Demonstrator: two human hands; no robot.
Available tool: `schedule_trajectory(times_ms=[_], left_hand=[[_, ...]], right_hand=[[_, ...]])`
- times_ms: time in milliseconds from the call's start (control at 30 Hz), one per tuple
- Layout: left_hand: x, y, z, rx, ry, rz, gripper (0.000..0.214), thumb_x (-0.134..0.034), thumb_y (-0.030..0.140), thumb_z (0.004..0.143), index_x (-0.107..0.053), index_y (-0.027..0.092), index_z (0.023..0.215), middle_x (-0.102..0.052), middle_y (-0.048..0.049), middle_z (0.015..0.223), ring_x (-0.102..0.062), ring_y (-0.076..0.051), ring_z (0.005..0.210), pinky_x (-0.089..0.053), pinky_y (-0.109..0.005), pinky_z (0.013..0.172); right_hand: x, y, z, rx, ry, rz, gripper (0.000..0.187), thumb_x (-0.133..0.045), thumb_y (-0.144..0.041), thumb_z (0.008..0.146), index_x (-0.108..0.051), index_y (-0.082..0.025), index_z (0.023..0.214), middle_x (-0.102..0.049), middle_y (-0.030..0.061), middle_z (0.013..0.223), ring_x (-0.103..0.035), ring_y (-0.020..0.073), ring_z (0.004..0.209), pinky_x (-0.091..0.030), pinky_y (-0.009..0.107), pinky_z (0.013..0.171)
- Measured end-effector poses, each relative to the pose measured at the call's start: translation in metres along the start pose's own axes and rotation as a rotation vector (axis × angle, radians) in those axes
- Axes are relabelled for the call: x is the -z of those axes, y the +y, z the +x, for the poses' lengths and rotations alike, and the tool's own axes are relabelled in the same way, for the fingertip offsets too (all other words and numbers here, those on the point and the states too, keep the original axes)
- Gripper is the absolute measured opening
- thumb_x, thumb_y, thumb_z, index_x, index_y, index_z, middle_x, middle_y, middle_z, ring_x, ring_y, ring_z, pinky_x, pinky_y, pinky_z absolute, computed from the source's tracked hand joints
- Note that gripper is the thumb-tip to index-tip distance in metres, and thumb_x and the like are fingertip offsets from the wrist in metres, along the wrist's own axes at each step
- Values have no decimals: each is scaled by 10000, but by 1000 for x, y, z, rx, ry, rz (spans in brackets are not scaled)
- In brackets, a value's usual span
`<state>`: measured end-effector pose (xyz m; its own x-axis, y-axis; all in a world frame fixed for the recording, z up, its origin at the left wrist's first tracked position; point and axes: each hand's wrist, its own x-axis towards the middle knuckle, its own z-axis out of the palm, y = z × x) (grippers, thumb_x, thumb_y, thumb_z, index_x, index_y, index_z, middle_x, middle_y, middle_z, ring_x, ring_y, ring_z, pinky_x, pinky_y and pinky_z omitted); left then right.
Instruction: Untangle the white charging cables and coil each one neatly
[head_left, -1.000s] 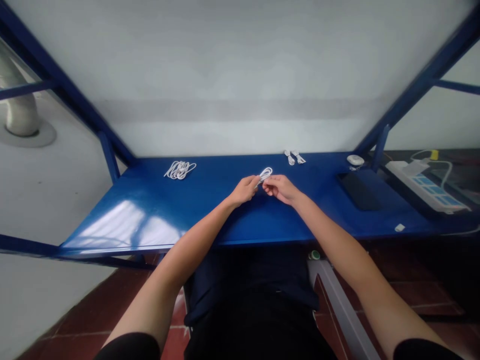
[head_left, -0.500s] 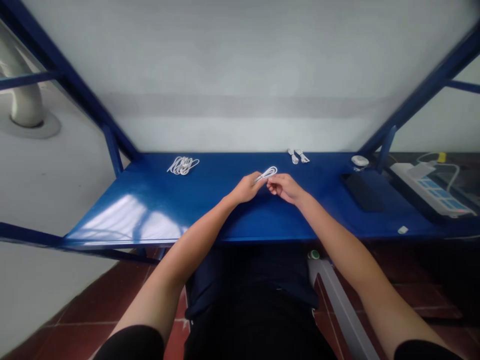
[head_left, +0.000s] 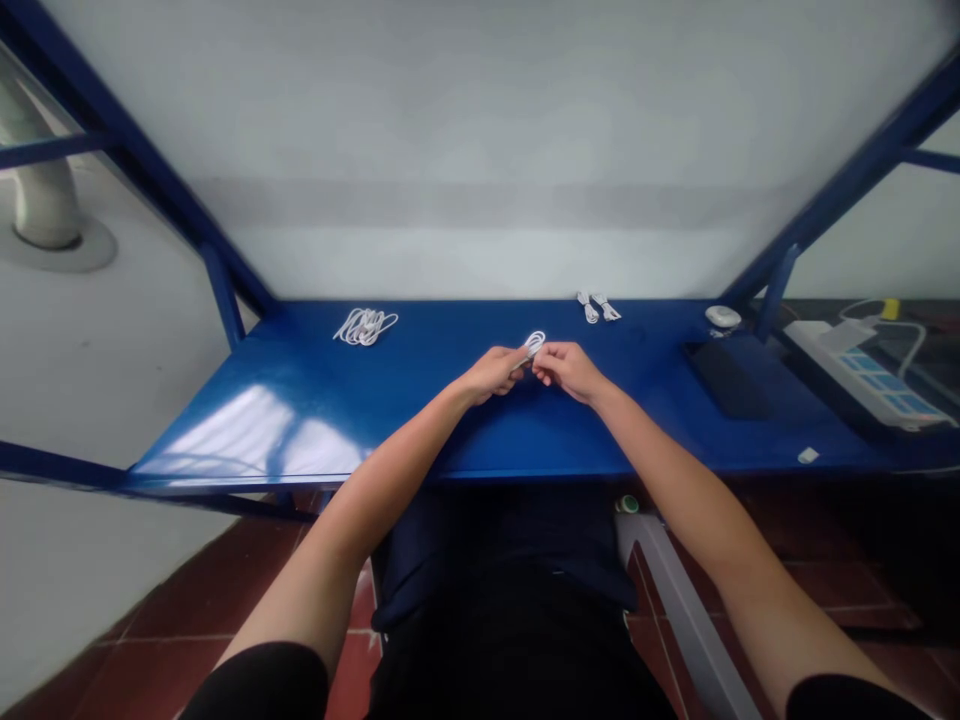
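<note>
A white cable [head_left: 535, 341], folded into a small looped bundle, is held between my two hands above the blue table [head_left: 420, 430]. My left hand [head_left: 496, 374] is closed around the lower part of the bundle. Pinched at the right side of the loops, the fingers of my right hand [head_left: 566, 368] are closed on the same cable. The two hands almost meet, and they hide part of the bundle.
A loose white cable coil [head_left: 364, 326] lies at the back left. Two tied white cables [head_left: 598, 306] are at the back edge. To the right are a white round case [head_left: 722, 317], a dark phone-like slab [head_left: 724, 380], a small white piece [head_left: 808, 456] and a power strip [head_left: 877, 375].
My right hand has turned and closed in on the bundle. The cable loops are now more covered by my fingers and show less than before.
</note>
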<state>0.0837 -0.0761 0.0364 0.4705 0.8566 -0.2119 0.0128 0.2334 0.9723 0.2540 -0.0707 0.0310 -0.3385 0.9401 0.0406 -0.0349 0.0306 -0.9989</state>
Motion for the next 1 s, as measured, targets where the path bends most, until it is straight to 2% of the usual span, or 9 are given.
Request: schedule_trajectory(times_ms=[133, 233, 333, 433, 533, 633, 767, 1000], left_hand=[[4, 0, 0, 52, -34, -75, 389, -547, 517, 894, -535, 151, 761, -329, 67, 553, -223, -11, 371, -118, -165, 348], [8, 0, 1, 91, -60, -105, 357, -613, 470, 866, -530, 150, 734, -322, 70, 550, -226, -10, 377, -125, -162, 349], [8, 0, 1, 75, -67, -93, 336, -623, 429, 867, -534, 144, 713, -319, 69, 548, -228, -9, 380, -129, -160, 350], [7, -1, 3, 36, -41, -53, 327, -618, 412, 873, -533, 144, 707, -327, 66, 547, -235, -10, 380, -129, -161, 351], [6, -3, 4, 33, 30, -25, 327, -602, 401, 884, -500, 157, 692, -320, 72, 529, -220, -12, 370, -116, -166, 347], [6, -3, 5, 53, 70, -15, 332, -577, 390, 902, -467, 167, 681, -302, 80, 513, -207, -13, 363, -111, -169, 345], [7, 0, 2, 73, 16, -73, 328, -587, 387, 898, -461, 169, 687, -296, 85, 510, -219, -12, 359, -126, -166, 348], [8, 1, 2, 121, -3, -238, 267, -555, 327, 917, -474, 163, 723, -317, 83, 515, -235, -14, 347, -150, -160, 338]], right_hand=[[1, -2, -2, 42, -30, -62, 184, -722, -294, 677, -627, -171, 578, -611, 12, 577, -518, 97, 514, -405, 219, 469], [3, -4, -3, 59, -63, -83, 179, -712, -303, 690, -637, -170, 597, -615, 12, 588, -515, 93, 513, -411, 220, 476], [4, -4, -3, 73, -81, -89, 186, -714, -316, 688, -639, -171, 600, -622, 12, 597, -509, 91, 507, -411, 220, 472], [3, -3, -3, 79, -56, -125, 204, -707, -333, 698, -630, -175, 594, -616, 13, 590, -506, 93, 498, -407, 221, 462], [1, -1, -3, 106, 25, -236, 221, -701, -353, 716, -617, -181, 604, -605, 11, 575, -505, 99, 481, -393, 226, 446], [-1, -1, -5, 165, 107, -338, 247, -698, -392, 739, -601, -194, 628, -601, 7, 572, -507, 109, 483, -387, 233, 454], [0, -1, -7, 236, 113, -419, 254, -661, -429, 789, -607, -207, 679, -590, 1, 586, -514, 125, 512, -413, 257, 520], [1, 9, -6, 483, 114, -728, 168, -566, -304, 867, -665, -222, 758, -640, 32, 734, -547, 169, 663, -415, 299, 682]])
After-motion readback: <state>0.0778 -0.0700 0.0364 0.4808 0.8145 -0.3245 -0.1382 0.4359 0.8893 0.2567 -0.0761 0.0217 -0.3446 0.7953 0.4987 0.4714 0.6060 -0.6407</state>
